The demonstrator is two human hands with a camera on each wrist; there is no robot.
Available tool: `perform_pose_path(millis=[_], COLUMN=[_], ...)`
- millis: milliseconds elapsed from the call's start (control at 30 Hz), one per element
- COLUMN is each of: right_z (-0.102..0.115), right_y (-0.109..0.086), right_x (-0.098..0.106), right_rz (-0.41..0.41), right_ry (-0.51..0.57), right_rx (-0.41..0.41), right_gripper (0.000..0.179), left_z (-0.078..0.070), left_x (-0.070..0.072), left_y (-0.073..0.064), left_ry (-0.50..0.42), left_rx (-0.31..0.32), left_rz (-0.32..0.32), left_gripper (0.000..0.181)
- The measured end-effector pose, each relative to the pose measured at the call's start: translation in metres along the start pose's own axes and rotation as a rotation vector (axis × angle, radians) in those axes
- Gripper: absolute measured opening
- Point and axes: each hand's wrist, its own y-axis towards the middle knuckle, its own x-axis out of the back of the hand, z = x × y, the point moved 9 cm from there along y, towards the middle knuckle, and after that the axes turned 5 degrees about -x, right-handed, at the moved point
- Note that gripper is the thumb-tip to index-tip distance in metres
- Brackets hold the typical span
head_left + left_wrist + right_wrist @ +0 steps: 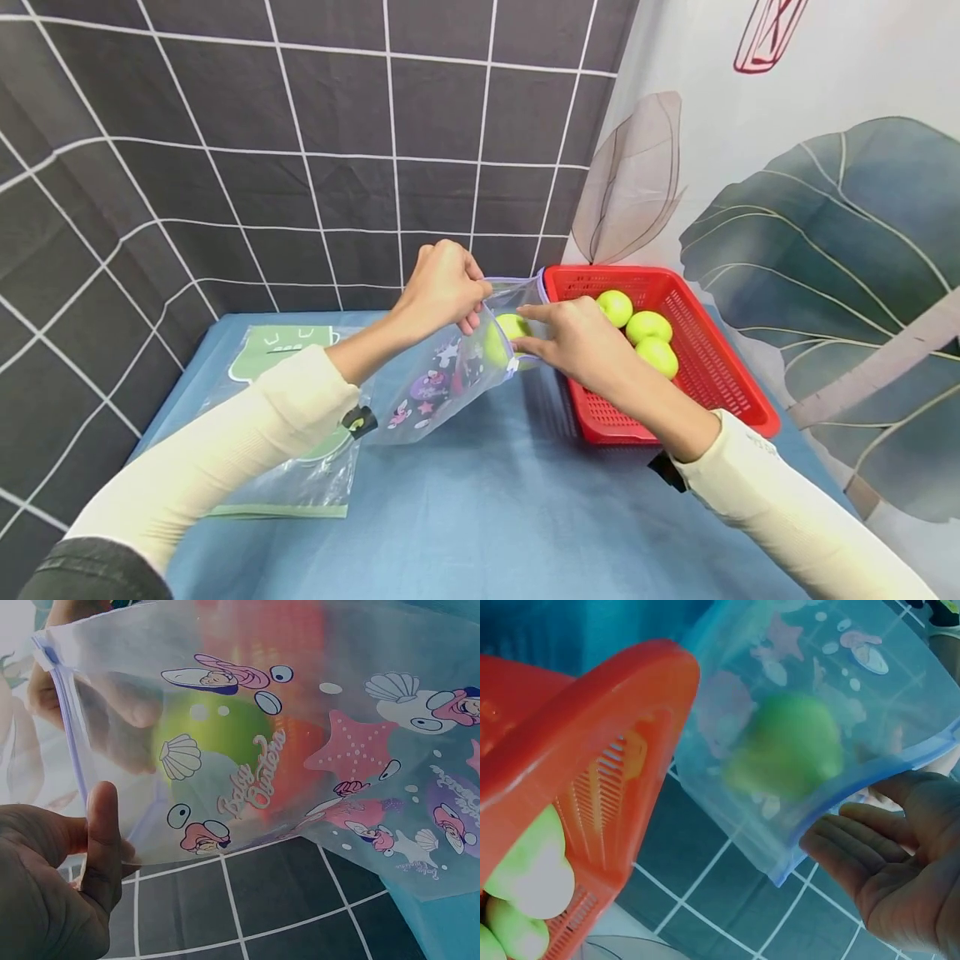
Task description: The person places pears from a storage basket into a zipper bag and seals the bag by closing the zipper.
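My left hand (444,285) pinches the mouth edge of a clear zip bag (429,398), printed with pink starfish and shells and edged with a purple zipper. One green apple (495,343) is inside the bag, near its mouth; it looks blurred in the right wrist view. My right hand (583,343) is at the bag's opening with its fingers extended, and in the right wrist view its palm (907,870) shows nothing held. The bag hangs tilted, its bottom end toward the left forearm.
A red perforated basket (720,375) stands right of the bag, holding several green apples (649,327). Another clear bag with a green print (281,350) lies flat at left on the blue cloth (480,517). A dark grid-patterned curtain (337,108) hangs behind.
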Motion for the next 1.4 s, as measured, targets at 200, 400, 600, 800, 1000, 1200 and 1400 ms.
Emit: perform_pose_path(millis=[200, 400, 600, 800, 1000, 1200, 1400], right_z=[-0.011, -0.041, -0.084, -0.127, -0.164, -0.19, -0.202], right_y=[-0.008, -0.012, -0.004, -0.001, -0.001, 0.0, 0.001], right_x=[0.016, 0.038, 0.037, 0.03, 0.023, 0.013, 0.005], right_rz=[-0.088, -0.138, 0.024, 0.141, 0.222, 0.309, 0.377], right_ry=[0.079, 0.076, -0.002, -0.062, -0.093, -0.127, -0.197], right_rx=[0.0, -0.068, -0.205, -0.31, -0.409, -0.51, -0.517], right_gripper=[0.045, 0.038, 0.045, 0.049, 0.021, 0.034, 0.039], left_z=[-0.001, -0.009, -0.014, -0.013, -0.013, -0.012, -0.012], left_x=[0.007, 0.016, 0.023, 0.023, 0.019, 0.018, 0.017], left_y=[0.0, 0.004, 0.007, 0.005, 0.004, 0.004, 0.003], left_ry=[-0.002, 0.006, 0.026, 0.031, 0.026, 0.025, 0.014], left_rx=[0.007, -0.032, -0.058, -0.05, -0.052, -0.054, -0.063], left_rz=[-0.027, -0.07, -0.097, -0.082, -0.071, -0.069, -0.064], left_gripper=[0.012, 0.011, 0.012, 0.013, 0.012, 0.012, 0.012])
